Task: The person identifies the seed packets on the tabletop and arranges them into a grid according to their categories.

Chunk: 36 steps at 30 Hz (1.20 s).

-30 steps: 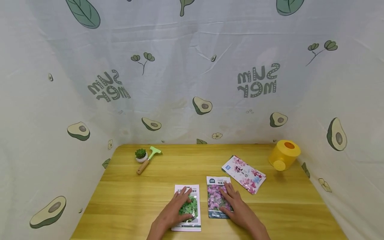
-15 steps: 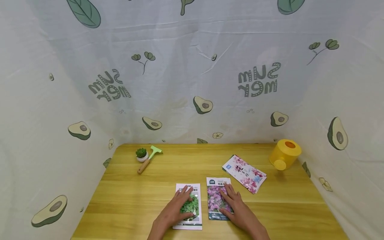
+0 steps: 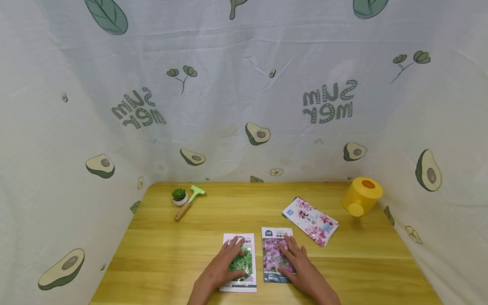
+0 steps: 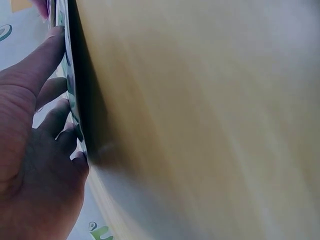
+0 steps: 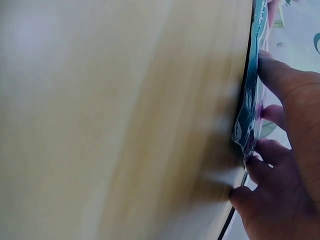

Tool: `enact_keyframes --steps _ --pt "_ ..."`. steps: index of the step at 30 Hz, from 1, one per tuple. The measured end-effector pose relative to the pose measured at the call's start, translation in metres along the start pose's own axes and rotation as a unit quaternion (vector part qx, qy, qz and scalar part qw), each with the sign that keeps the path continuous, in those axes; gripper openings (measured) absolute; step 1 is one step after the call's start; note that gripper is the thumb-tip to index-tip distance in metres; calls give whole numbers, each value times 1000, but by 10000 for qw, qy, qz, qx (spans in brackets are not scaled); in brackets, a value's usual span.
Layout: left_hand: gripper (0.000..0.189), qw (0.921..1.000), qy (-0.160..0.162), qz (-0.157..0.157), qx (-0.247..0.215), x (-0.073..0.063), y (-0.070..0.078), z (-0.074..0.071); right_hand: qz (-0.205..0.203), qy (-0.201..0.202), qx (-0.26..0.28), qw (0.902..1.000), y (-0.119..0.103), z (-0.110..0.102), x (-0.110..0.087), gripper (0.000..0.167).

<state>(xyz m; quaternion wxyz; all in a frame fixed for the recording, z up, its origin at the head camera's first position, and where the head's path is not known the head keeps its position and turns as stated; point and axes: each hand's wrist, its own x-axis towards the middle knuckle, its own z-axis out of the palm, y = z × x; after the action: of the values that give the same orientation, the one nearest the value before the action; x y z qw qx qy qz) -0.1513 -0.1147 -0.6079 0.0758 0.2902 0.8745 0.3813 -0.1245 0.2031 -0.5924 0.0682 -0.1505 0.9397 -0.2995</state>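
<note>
Two hands rest on two seed packets on the wooden table [image 3: 164, 250], head view. The left hand [image 3: 221, 264] lies spread over the leaf packet [image 3: 248, 260], thumb apart from the fingers, gripping nothing. The right hand [image 3: 301, 267] lies likewise spread, on the right part of the flower packet [image 3: 271, 256]. The two packets sit side by side, a narrow gap between. Beyond the right hand: the pink-blossom packet [image 3: 310, 222], tilted, with a dark edge beneath it. Yellow watering can [image 3: 362, 199] at far right; potted plant [image 3: 179, 195] and small rake [image 3: 185, 208] just beside each other at far left. Printed cloth [image 3: 217, 110] behind.

Left wrist view: leaf packet seen edge-on; thumb and fingertips touch its face.

Right wrist view: flower packet seen edge-on, dark teal along the edge; thumb and fingertips touch its face, one fingertip lying past it.
</note>
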Motion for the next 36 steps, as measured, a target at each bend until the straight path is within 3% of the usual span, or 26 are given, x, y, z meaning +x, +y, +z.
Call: enact_keyframes --steps 6,15,21,29,36 --pt "79 9987 -149 -475 137 0 8 -1 -61 0 58 10000 -5 2 -7 75" --pt "66 9989 -121 -401 208 0 12 -2 -186 113 -5 9998 -6 1 -11 74" --pt "45 9992 -114 -275 273 3 12 -3 -254 177 -66 9995 -6 1 -11 74" --pt "48 9992 -159 -299 206 3 12 -4 -394 233 -39 9989 -5 4 -13 75" --pt "70 9997 -82 -161 183 0 8 -2 -401 162 -3 9991 -4 7 -13 75"
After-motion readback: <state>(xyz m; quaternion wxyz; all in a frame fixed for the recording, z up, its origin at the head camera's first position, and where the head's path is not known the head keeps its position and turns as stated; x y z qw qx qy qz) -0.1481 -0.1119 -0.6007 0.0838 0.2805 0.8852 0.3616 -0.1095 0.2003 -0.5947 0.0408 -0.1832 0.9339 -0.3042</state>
